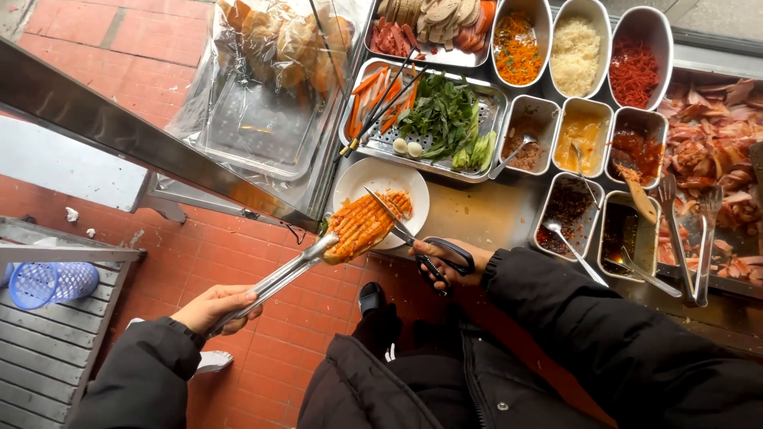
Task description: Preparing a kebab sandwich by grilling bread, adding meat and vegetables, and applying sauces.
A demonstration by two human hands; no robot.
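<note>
Two hands work over a white plate (354,184). The left hand (216,307), arm stretched forward, has its fingers clamped on metal tongs (278,280) gripping an orange grilled slab (364,224) above the plate. The right hand (447,262) has fingers through black-handled scissors (413,238), blades open against the slab. Steel tubs (588,143) nearby hold sauces and shredded vegetables.

Steel bench (477,210) bearing a white plate (358,187), perforated tray of greens (493,103) behind the plate, sauce tubs (584,139) right of the plate
</note>
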